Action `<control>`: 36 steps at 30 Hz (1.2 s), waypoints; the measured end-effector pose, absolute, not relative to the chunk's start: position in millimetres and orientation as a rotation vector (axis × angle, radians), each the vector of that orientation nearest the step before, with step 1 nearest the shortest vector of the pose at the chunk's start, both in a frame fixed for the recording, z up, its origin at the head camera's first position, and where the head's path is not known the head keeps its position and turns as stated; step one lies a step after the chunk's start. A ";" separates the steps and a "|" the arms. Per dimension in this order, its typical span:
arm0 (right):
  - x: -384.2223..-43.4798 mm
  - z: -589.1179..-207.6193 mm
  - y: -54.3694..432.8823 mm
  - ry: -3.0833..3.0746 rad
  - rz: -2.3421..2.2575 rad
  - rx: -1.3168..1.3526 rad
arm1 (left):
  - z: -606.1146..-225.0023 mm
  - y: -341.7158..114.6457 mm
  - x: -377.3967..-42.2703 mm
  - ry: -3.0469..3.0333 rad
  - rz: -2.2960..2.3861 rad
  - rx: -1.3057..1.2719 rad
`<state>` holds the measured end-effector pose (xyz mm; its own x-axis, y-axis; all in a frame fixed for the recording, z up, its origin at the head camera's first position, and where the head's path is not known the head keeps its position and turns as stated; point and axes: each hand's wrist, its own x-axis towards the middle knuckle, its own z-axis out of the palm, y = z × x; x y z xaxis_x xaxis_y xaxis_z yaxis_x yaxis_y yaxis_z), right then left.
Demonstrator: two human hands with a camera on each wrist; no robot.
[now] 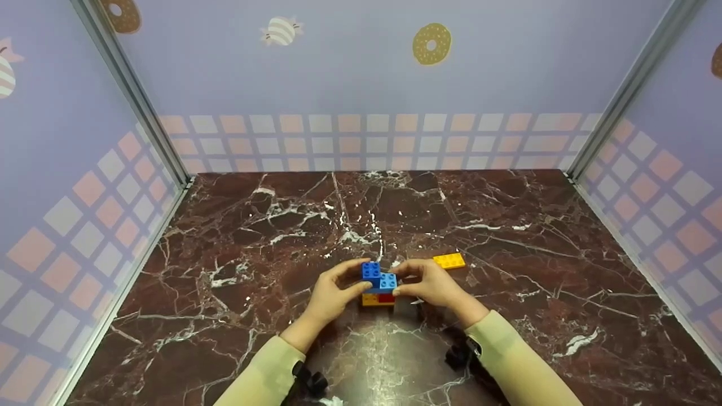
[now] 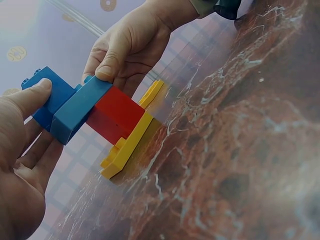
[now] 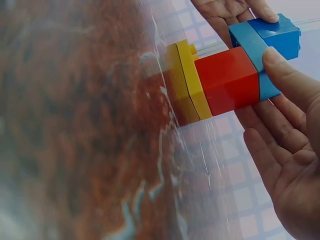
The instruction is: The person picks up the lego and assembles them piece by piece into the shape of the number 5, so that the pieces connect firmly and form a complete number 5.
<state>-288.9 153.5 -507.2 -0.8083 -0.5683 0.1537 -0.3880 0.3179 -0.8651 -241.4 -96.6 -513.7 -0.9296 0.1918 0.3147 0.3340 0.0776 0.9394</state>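
A small stack of toy building bricks stands on the table between the two hands. At its bottom is a flat yellow brick (image 1: 370, 299), with a red brick (image 2: 117, 114) on its right part. Across the red one lies a flat light blue brick (image 1: 388, 282), overhanging to the left. A dark blue brick (image 1: 370, 272) sits on the left end of the light blue one. My left hand (image 1: 331, 293) pinches the dark blue brick between thumb and fingers. From the other side, my right hand (image 1: 433, 283) grips the right end of the light blue brick.
Another flat yellow brick (image 1: 449, 260) lies on the table just beyond the right hand. The dark red marbled table (image 1: 225, 338) is enclosed by patterned walls (image 1: 361, 84) at the back and both sides.
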 end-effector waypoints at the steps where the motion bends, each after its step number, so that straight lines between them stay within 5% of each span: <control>1: -289.0 -506.8 153.8 2.394 -1.496 -0.881 | -513.7 -96.7 -241.4 -2.222 -1.991 -0.546; 36: -305.8 -494.3 185.6 2.257 -1.636 -0.737 | -512.6 -97.6 -241.1 -2.259 -1.981 -0.517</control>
<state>-305.8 185.6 -494.3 -0.8384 -0.5383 0.0853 -0.2485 0.2383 -0.9389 -241.1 -97.6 -512.6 -0.9382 0.1907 0.2887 0.3112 0.1001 0.9451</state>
